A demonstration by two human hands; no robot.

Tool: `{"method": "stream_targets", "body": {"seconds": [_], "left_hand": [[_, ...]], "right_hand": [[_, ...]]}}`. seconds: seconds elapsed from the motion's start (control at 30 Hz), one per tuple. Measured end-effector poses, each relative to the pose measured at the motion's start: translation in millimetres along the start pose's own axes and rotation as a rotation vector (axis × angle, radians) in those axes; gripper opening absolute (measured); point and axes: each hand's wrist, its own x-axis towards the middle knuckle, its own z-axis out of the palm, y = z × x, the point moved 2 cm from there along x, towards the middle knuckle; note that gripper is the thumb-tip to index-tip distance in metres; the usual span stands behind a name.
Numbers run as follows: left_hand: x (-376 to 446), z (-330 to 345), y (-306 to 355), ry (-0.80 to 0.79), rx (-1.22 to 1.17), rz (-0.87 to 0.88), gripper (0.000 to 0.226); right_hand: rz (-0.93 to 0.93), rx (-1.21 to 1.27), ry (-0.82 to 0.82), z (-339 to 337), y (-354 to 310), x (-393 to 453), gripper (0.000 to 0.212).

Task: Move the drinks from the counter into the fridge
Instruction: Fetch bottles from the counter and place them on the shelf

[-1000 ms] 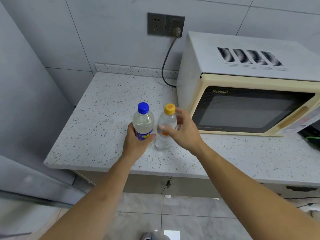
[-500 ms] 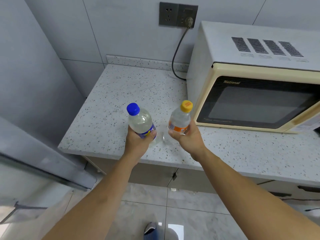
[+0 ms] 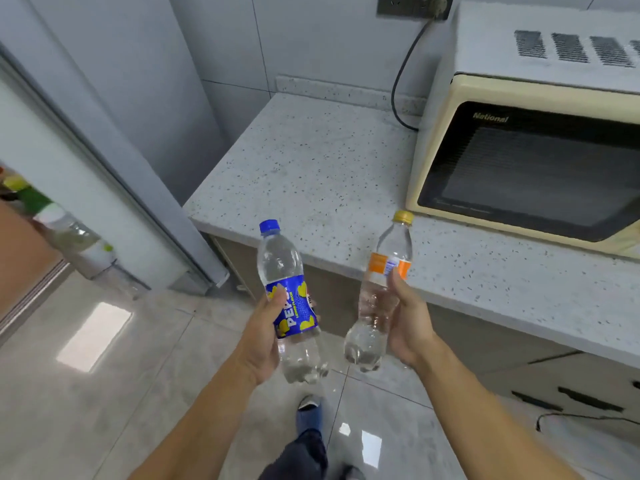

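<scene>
Within left grip (image 3: 259, 337): Pepsi bottle (image 3: 291, 299)

both bottles clear glossy plastic w/ clear liquid inside. blue-capped bottle (image 3: 292, 303) has a shiny blue & yellow printed film label; orange-capped bottle (image 3: 379, 296) has an orange & white film label, caps look smooth plastic. worktop (image 3: 311, 161) is pale speckled stone-look, smooth w/ a soft sheen. microwave (image 3: 533, 133) has a matt grey top w/ slotted vents, cream plastic front, dark glossy door window. its cable (image 3: 398, 88) is black rubbery. wall (image 3: 304, 36) is smooth light tile. floor (image 3: 104, 393) is polished marble-look tile, very glossy w/ bright reflections. fridge (image 3: 114, 109) side smooth, matt grey.
</scene>
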Motion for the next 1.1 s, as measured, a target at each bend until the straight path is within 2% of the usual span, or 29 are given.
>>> {"method": "stream_targets", "body": {"seconds": [0.1, 0.2, 0.43, 0.63, 0.77, 0.97, 1.1], "left_hand": [[-35.7, -11.8, -25.7, 0.088, -0.037, -0.078, 0.051], [-66.6, -32.7, -46.4, 0.164, -0.073, -0.119, 0.047], [-131.3, -95.3, -66.5, 0.355, -0.170, -0.076, 0.051], [-184.2, -160.0, -64.0, 0.524, -0.265, -0.015, 0.073], [-214.7, -213.0, -60.3, 0.585, -0.323, -0.001, 0.060], [-249.2, -301.9, -38.2, 0.669, -0.353, 0.065, 0.066], [-270.9, -365.5, -15.4, 0.685, -0.426, 0.116, 0.052]], "right_hand": [[0.080, -0.039, -0.023, -0.4, 27.4, -14.9, 0.063], [0.142, -0.137, -0.020, 5.3, 58.4, -26.4, 0.063], [0.339, -0.329, -0.158, 59.8, 127.4, -47.0, 0.087], [0.440, -0.409, -0.306, 134.0, 182.1, -55.3, 0.083], [0.479, -0.464, -0.385, 183.0, 223.5, -60.2, 0.086], [0.516, -0.544, -0.466, 274.1, 284.1, -70.1, 0.094], [0.506, -0.524, -0.509, 341.5, 326.7, -76.4, 0.081]]}}
